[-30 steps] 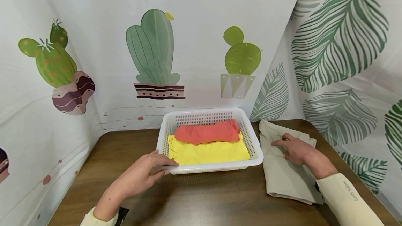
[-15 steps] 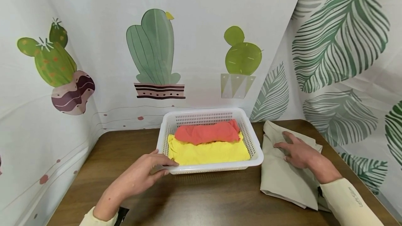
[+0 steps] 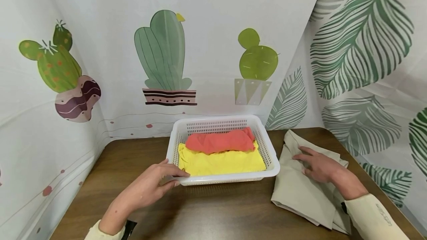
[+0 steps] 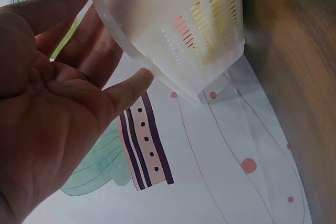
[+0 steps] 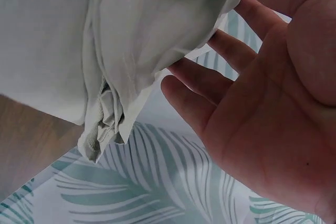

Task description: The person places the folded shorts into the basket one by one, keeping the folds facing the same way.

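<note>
A white plastic basket stands at the table's back middle, its walls perforated. Folded yellow cloth lies in its front half, and a bundled red cloth overlaps it behind. My left hand holds the basket's front left corner, fingers over the rim and thumb below it outside; the left wrist view shows the fingers at the rim. Right of the basket lies a folded grey-beige cloth. My right hand rests on its upper part; the right wrist view shows these fingers straight and spread.
Both things stand on a brown wooden table. A white curtain printed with cacti and leaves hangs close behind the table and along both sides. The table's right edge runs close beyond the grey-beige cloth.
My right hand has shifted right and slightly toward me. The grey-beige cloth has turned with it: its far end moved right, its near left corner left. The left hand and basket stay put.
</note>
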Demonstrator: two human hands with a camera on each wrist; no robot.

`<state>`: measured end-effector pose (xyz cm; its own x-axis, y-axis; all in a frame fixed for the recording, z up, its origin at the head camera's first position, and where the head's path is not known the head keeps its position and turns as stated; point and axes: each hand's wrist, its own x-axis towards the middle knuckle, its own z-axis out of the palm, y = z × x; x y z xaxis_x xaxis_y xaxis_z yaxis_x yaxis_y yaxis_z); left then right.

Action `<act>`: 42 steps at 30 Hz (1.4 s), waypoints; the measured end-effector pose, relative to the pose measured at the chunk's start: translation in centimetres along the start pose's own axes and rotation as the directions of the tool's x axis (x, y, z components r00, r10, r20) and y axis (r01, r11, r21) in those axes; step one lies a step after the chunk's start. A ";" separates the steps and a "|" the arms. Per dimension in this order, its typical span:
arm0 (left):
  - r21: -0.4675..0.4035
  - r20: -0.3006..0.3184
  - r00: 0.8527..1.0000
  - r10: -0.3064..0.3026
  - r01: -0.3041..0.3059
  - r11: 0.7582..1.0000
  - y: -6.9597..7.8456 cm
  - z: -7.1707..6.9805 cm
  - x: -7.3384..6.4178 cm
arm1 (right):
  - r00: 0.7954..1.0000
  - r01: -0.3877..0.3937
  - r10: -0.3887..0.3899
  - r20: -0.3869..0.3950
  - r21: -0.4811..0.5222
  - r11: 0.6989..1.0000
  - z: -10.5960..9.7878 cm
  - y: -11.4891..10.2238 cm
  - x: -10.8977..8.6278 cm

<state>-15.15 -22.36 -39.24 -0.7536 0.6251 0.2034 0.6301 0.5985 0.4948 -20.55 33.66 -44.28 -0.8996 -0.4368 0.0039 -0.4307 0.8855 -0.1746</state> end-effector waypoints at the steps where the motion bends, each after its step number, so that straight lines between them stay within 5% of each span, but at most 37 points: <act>1: 0.000 0.001 1.000 -0.002 0.002 1.000 0.0 0.0 0.0 | 1.000 -0.003 0.003 0.000 0.002 1.000 0.0 0.0 -0.1; 29: -0.003 0.002 1.000 -0.016 0.016 1.000 0.0 0.0 -0.1 | 0.992 -0.023 0.015 -0.125 -0.060 0.998 1.3 -2.3 -2.7; 42: 0.000 0.001 1.000 -0.016 0.016 1.000 0.1 0.0 0.0 | 0.995 -0.094 0.089 -0.047 -0.122 0.988 0.9 -3.6 -2.9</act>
<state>-15.05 -22.28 -39.17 -0.7633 0.6162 0.1942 0.6178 0.6082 0.4984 -16.35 31.54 -44.57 -0.9367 -0.3484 0.0347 -0.3499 0.9353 -0.0531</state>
